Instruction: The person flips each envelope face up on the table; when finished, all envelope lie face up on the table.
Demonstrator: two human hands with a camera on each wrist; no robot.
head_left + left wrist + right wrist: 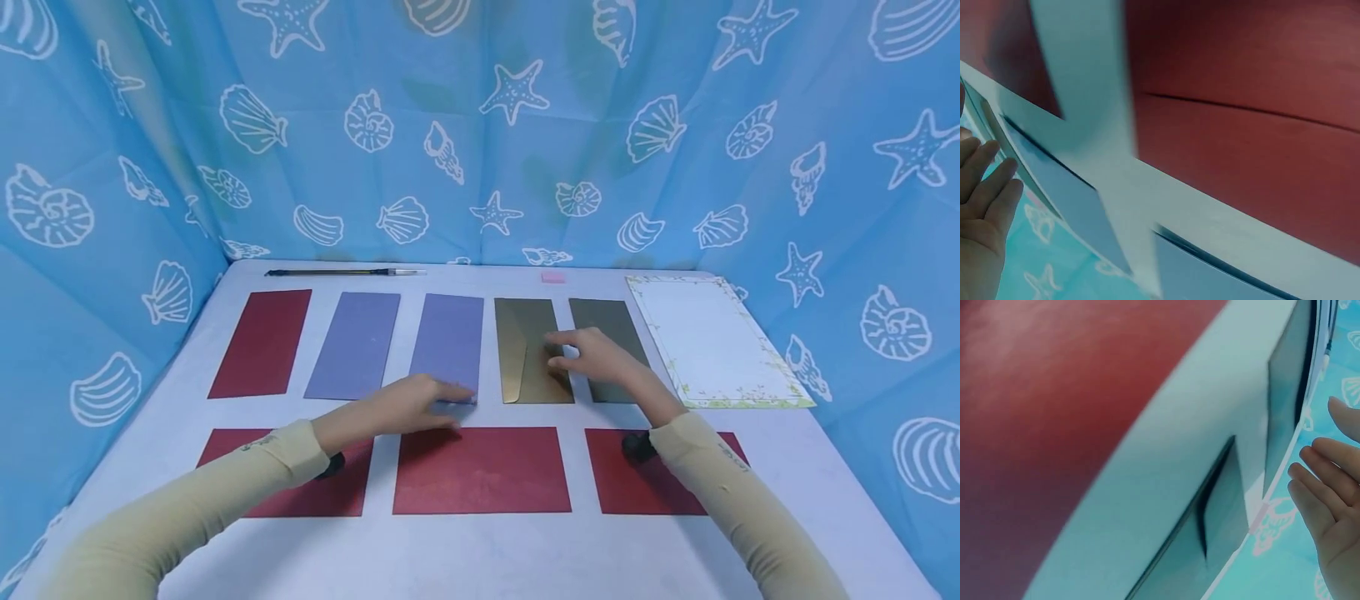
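My left hand [408, 404] hovers by the near edge of the right-hand purple envelope [447, 337], fingers pointing right. Its extended fingers [997, 187] hold nothing in the left wrist view. Over the right side of a gold envelope [536, 367] is my right hand [596, 354], pointing left. In the right wrist view its fingers [1329, 481] are straight, with nothing held. Whether either hand touches paper I cannot tell. A darker gold envelope [603, 317] lies partly under the right hand. Another purple envelope [356, 342] lies further left.
A red envelope [262, 342] ends the back row at left. Three more lie in front, one in the middle [480, 475], the outer two partly behind the forearms. A brush pen [330, 272], a pink eraser [552, 277] and a floral-bordered sheet [712, 342] lie further back.
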